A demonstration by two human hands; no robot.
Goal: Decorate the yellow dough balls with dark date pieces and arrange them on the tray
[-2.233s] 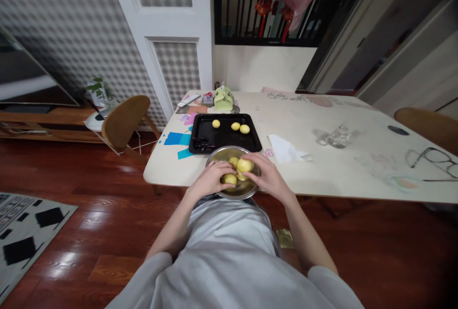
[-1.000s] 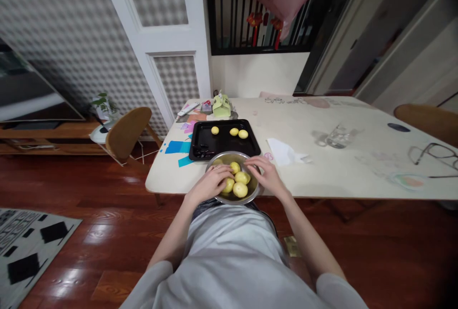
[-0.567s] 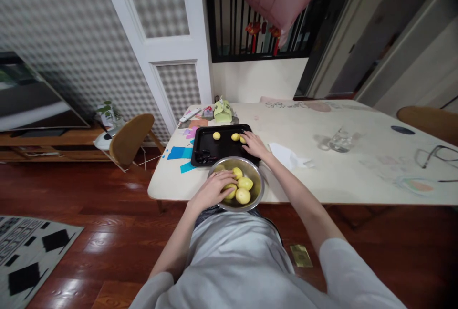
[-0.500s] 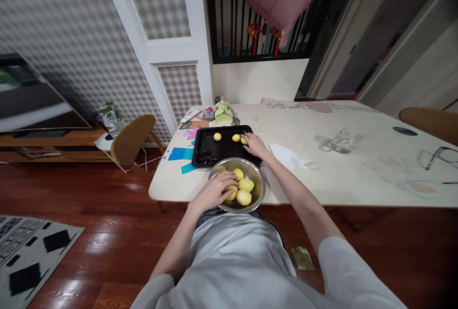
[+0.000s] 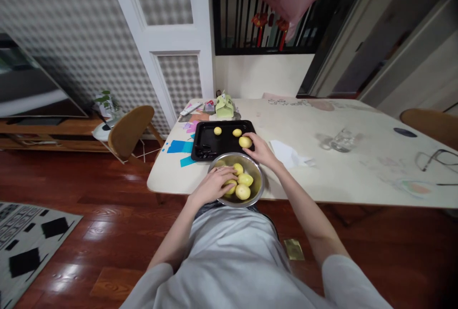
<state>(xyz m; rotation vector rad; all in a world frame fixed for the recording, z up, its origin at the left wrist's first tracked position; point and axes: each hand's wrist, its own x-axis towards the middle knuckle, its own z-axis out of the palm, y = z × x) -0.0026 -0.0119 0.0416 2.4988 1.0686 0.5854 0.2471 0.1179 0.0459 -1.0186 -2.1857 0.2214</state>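
My right hand is closed around a lemon, holding it above the right side of a black baking tray. Two more lemons, one on the left and one near the middle, lie on the tray. In front of the tray a steel bowl sits at the table's near edge with several lemons inside, among them one at the front. My left hand reaches over the bowl's left rim, its fingers and thumb curled about a lemon in there.
Small dark items lie in the tray's near left corner. White paper is right of the tray, with a glass and spectacles farther right. Behind the tray stand a green box and a remote.
My right hand has picked up the right-hand lemon from the tray and brought it slightly nearer the bowl. My left hand stays at the bowl. The view has shifted slightly.
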